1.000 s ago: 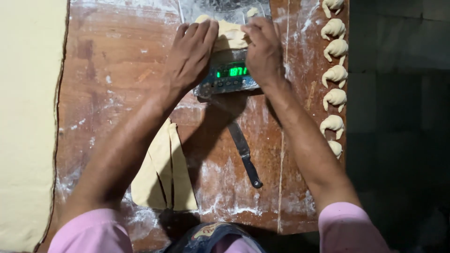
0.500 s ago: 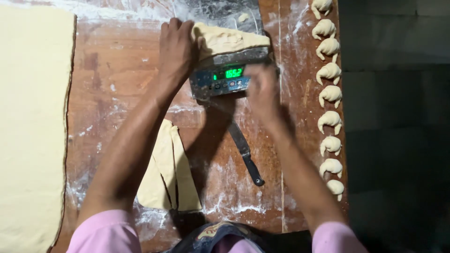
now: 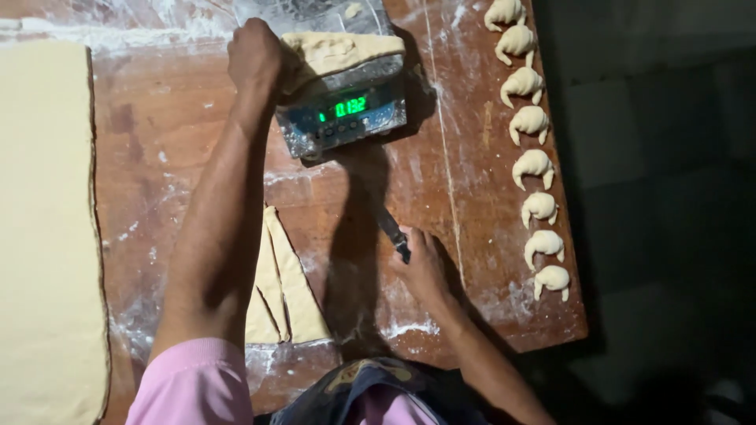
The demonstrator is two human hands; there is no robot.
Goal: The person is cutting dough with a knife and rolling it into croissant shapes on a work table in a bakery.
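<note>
My left hand (image 3: 256, 57) rests on the left end of a flat triangular piece of dough (image 3: 339, 49) lying on a small digital scale (image 3: 342, 118) with a lit green display. My right hand (image 3: 421, 264) is down on the floured wooden table (image 3: 173, 134), fingers closed around the dark handle of a knife (image 3: 391, 230) whose blade points toward the scale. Cut dough triangles (image 3: 287, 287) lie beside my left forearm, partly hidden by it.
A large rolled sheet of pale dough (image 3: 43, 236) covers the table's left side. Several shaped crescent rolls (image 3: 531, 165) stand in a column along the right edge. Beyond that edge the floor is dark.
My right hand left the scale and dough, came down toward me and took hold of the knife handle. My left hand stayed on the dough on the scale.
</note>
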